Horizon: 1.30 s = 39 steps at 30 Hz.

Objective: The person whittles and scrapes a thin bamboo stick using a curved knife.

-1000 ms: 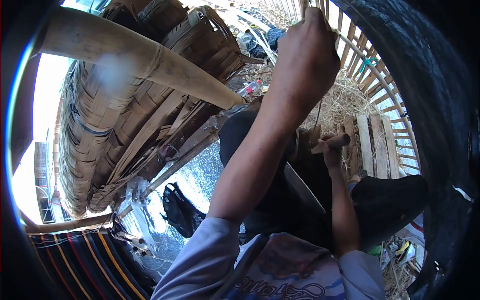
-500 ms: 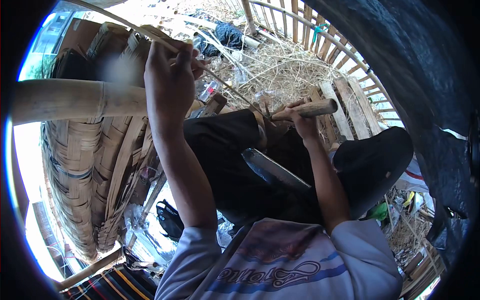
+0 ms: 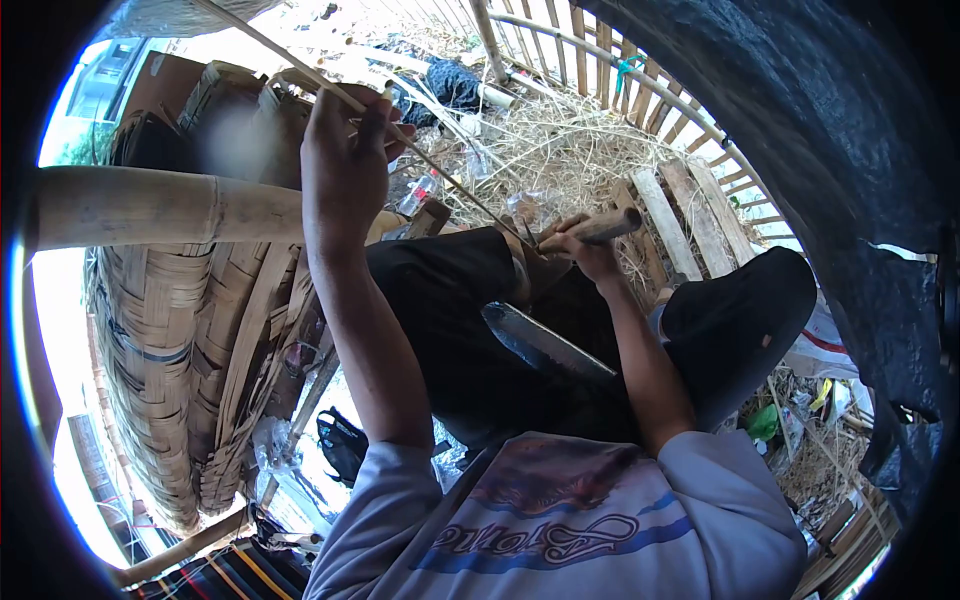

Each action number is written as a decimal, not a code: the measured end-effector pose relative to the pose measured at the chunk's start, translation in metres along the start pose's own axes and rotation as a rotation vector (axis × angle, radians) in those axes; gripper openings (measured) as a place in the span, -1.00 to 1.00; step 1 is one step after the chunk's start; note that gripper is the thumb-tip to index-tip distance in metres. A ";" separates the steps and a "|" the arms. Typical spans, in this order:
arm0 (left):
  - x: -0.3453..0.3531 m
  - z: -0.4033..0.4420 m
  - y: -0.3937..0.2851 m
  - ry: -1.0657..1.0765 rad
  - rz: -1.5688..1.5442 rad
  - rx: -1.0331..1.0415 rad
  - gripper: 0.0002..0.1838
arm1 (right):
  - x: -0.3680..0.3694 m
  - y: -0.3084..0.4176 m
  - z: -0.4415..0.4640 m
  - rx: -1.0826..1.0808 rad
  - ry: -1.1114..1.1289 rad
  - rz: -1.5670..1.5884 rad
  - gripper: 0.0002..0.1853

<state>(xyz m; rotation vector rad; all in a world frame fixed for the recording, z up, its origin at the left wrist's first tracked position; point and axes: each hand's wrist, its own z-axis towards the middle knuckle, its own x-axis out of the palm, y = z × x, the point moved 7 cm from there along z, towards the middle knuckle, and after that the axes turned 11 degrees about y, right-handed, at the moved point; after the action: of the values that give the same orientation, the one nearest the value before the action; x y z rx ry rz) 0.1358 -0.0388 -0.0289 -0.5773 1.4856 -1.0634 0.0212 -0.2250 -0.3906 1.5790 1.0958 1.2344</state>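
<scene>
My left hand (image 3: 350, 150) is raised, its fingers closed round a long thin bamboo strip (image 3: 455, 185). The strip slants from the top left down to my right hand (image 3: 590, 250). That hand grips the thick wooden handle (image 3: 608, 226) of a knife, close to my knee. Where the strip's lower end meets the knife, the small blade is partly hidden by my fingers. Across my dark trousers lies a broad metal blade (image 3: 545, 340), apart from both hands; its handle end cannot be made out.
A thick bamboo pole (image 3: 130, 208) crosses on the left above large woven bamboo baskets (image 3: 150, 370). Straw and litter (image 3: 560, 140) cover the ground ahead, with wooden planks (image 3: 665, 220) beyond my knees. A slatted bamboo fence (image 3: 600, 50) and dark sheeting (image 3: 800, 130) stand right.
The knife handle has turned and drawn slightly left, with its butt end lower. My left hand still holds the strip, nearly in place. The whole view has shifted a little.
</scene>
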 end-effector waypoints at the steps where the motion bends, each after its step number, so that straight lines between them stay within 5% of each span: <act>1: -0.001 0.001 0.000 -0.012 0.002 0.009 -0.88 | -0.003 -0.012 -0.001 -0.012 0.009 -0.002 -0.85; 3: 0.005 0.004 0.001 0.043 -0.096 0.076 -0.89 | -0.003 -0.047 -0.014 0.150 0.129 -0.222 -0.88; 7: 0.011 0.001 -0.001 0.078 -0.174 0.056 -0.89 | -0.008 -0.031 -0.027 0.223 -0.014 0.002 -0.81; 16: 0.026 -0.003 -0.016 0.284 -0.224 0.116 -0.74 | -0.002 0.084 -0.037 0.021 -0.082 0.035 -0.86; 25: 0.073 0.002 -0.006 0.343 0.461 0.226 -0.64 | -0.007 0.152 -0.056 -0.214 -0.075 0.200 -0.80; 28: 0.084 0.004 0.007 0.267 0.303 0.212 -0.64 | -0.012 0.211 -0.074 -0.467 -0.111 0.106 -0.83; 34: 0.119 -0.006 0.071 0.251 0.378 0.043 -0.81 | -0.025 0.248 -0.100 -0.496 -0.162 0.231 -0.85; 39: 0.162 -0.030 0.138 0.225 0.411 -0.034 -0.76 | -0.022 0.251 -0.105 -0.522 -0.152 0.293 -0.88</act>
<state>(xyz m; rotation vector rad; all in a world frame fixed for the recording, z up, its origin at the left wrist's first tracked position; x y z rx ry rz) 0.1013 -0.1007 -0.2317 -0.1631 1.7291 -0.7982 -0.0492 -0.3047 -0.1391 1.4196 0.4024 1.4225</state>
